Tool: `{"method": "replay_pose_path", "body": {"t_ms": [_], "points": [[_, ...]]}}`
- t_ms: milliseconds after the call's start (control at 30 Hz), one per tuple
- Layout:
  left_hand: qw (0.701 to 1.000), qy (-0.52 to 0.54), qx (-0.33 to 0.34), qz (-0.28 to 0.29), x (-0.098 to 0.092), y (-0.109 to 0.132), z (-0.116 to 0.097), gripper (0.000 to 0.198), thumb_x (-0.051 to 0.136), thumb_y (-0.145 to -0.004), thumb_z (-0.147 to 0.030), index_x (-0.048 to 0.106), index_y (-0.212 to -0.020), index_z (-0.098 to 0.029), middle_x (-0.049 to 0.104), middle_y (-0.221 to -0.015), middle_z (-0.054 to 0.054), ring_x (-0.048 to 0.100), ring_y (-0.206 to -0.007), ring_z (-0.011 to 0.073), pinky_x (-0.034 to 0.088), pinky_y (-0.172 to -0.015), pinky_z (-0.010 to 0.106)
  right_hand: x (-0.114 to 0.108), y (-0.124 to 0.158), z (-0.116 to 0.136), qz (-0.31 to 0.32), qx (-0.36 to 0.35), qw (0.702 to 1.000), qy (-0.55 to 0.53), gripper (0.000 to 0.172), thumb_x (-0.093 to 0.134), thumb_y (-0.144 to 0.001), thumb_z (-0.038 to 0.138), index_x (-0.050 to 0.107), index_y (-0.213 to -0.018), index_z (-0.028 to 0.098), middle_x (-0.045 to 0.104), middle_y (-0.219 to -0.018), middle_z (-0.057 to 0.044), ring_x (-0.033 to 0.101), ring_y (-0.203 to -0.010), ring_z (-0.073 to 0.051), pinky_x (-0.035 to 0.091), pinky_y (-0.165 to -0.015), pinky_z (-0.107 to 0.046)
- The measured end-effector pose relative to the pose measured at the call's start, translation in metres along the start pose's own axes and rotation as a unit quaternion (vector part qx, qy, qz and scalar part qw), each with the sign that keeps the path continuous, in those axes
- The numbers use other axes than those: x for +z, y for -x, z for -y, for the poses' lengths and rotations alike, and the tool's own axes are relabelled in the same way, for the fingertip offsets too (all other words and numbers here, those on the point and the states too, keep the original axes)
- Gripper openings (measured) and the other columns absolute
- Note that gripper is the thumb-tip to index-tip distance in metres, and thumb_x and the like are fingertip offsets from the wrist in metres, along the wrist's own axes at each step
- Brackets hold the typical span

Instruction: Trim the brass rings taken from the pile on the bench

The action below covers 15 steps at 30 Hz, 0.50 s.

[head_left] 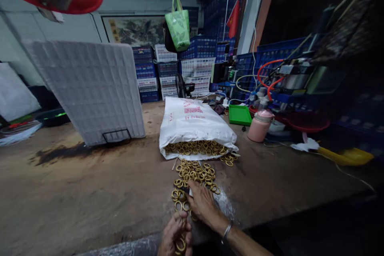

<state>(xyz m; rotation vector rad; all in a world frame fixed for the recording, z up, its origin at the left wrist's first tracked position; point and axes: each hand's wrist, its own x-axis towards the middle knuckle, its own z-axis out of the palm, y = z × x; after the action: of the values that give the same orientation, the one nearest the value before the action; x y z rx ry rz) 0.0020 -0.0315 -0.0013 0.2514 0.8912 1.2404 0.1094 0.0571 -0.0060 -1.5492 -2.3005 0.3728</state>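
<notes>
A white sack (193,124) lies open on the wooden workbench (90,192), spilling several brass-coloured rings (196,172) toward me. My right hand (202,204), with a bracelet on its wrist, rests fingers-down on the near part of the ring pile, pinching at rings. My left hand (175,238) is at the table's near edge, closed around a small stack of rings.
A white gridded tray (87,88) leans upright on the left. A green tray (239,115), a pink jar (259,126), hoses and machine parts crowd the right. Stacked blue and white crates (180,68) stand at the back. A yellow scoop (348,156) lies far right.
</notes>
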Motion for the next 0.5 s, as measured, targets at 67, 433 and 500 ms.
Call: {"method": "replay_pose_path", "body": {"t_ms": [67,433,500], "points": [[1.000,0.007,0.004,-0.001,-0.002,-0.005,-0.001,0.040,0.078,-0.042,-0.043,0.059,-0.064,-0.016,0.058,-0.055,0.000,0.048,-0.042,0.0086,0.026,-0.032,0.016,-0.003,-0.002,0.002,0.012,0.016,1.000,-0.002,0.021,0.043,-0.073,0.015,0.051,-0.093,0.018,0.058,-0.093,-0.009,0.055,-0.081,-0.019,0.034,-0.067,-0.026],[0.986,-0.106,0.056,-0.115,0.007,-0.025,-0.009,0.052,0.072,-0.038,-0.058,0.050,-0.063,-0.019,0.048,-0.040,-0.007,0.039,-0.032,0.0061,0.022,-0.028,0.014,-0.021,-0.003,-0.008,0.024,0.004,0.984,-0.174,0.023,0.042,-0.067,0.007,0.049,-0.085,0.021,0.058,-0.076,0.000,0.053,-0.070,-0.014,0.034,-0.064,-0.021],[0.976,-0.139,0.086,-0.146,0.010,-0.030,-0.008,0.054,0.067,-0.043,-0.062,0.051,-0.073,-0.020,0.043,-0.035,-0.010,0.031,-0.028,0.0045,0.019,-0.028,0.014,-0.027,0.001,-0.005,0.029,-0.019,0.979,-0.201,0.023,0.042,-0.067,0.008,0.051,-0.084,0.022,0.059,-0.077,0.000,0.053,-0.071,-0.013,0.034,-0.064,-0.021]]}}
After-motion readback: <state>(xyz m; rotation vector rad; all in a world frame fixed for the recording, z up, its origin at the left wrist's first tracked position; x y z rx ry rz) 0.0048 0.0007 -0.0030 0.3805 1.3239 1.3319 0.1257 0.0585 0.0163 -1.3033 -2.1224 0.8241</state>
